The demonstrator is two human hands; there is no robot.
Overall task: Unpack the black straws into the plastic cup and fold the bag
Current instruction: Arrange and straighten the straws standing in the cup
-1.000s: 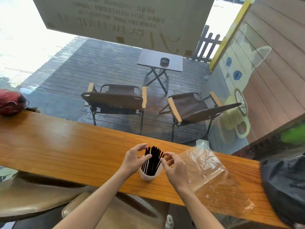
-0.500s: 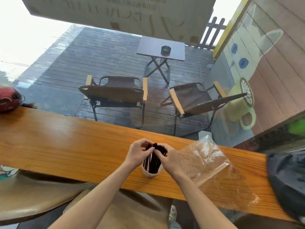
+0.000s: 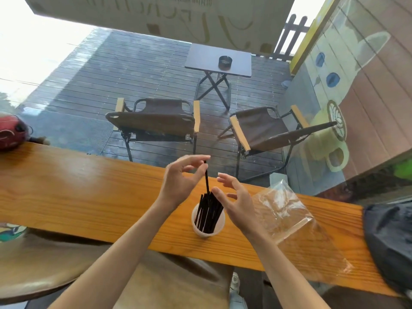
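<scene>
A translucent plastic cup (image 3: 217, 228) stands on the wooden counter (image 3: 89, 190), holding a bundle of black straws (image 3: 208, 214). My left hand (image 3: 180, 179) pinches the top of one black straw (image 3: 206, 177) that is raised above the bundle, its lower end still among the others. My right hand (image 3: 236, 201) hovers beside the straw tops with fingers spread, holding nothing. The clear plastic bag (image 3: 296, 233) lies flat and crumpled on the counter to the right of the cup.
A dark bag (image 3: 392, 241) rests on the counter's right end and a red helmet (image 3: 11, 132) on its far left. Behind the glass are two folding chairs (image 3: 156, 121) and a small table (image 3: 219, 60). Stools sit below the counter.
Both hands were closed around the straw tops; now they have parted. My left hand has lifted one straw above the bundle and my right hand has opened.
</scene>
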